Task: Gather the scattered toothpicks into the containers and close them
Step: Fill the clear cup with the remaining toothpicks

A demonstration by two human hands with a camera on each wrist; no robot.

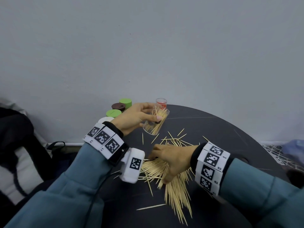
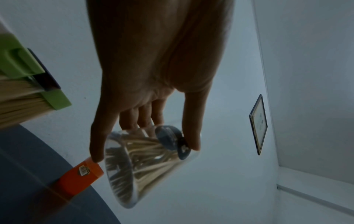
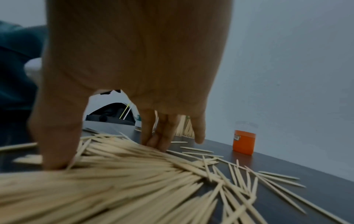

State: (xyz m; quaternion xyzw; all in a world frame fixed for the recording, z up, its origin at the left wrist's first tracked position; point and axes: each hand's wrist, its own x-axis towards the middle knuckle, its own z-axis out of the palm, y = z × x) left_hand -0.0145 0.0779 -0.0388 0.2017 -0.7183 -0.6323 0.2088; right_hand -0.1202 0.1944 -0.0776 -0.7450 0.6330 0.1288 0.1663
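Left hand [image 1: 131,117] holds clear cup [image 1: 155,123] up off dark table [image 1: 222,129], fingers and thumb wrapped round it, cup tilted, some toothpicks inside. Right hand [image 1: 171,159] lies on big toothpick pile [image 1: 174,185], fingers spread and bent down, tips pressing sticks. More sticks lie loose nearby. Orange-label jar [image 1: 161,103] stands by wall. Green lid [image 1: 125,102], brown lid [image 1: 118,107] at table's left edge.

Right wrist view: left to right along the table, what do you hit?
Right hand's thumb pressing on the toothpick pile → its other fingers on the pile's far edge → loose toothpicks on the dark table → orange container.
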